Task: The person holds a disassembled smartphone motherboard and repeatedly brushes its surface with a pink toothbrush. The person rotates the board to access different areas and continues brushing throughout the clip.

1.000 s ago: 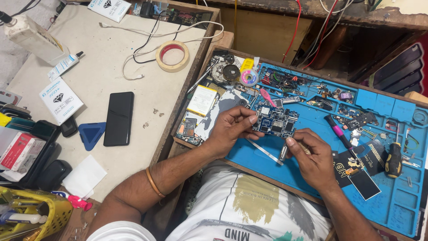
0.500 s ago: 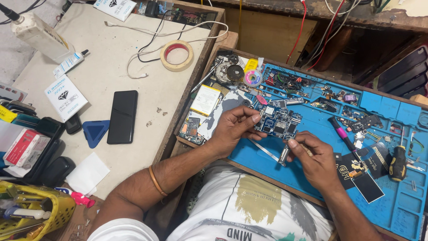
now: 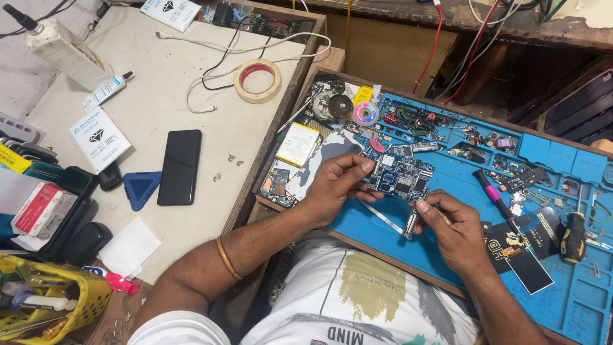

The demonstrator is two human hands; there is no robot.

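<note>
Circuit board point(image 3: 401, 177), blue and bare of any casing, held just above the blue repair mat point(image 3: 447, 249). Left hand point(image 3: 335, 185) pinches its left edge, fingers closed on it. Right hand point(image 3: 453, 233) clamps metal tweezers point(image 3: 412, 223), tips at the board's lower edge. Board already out of its phone; yellow battery point(image 3: 298, 144) lies apart on the counter. Work on the board looks mid-way; loose parts lie unfitted around.
</note>
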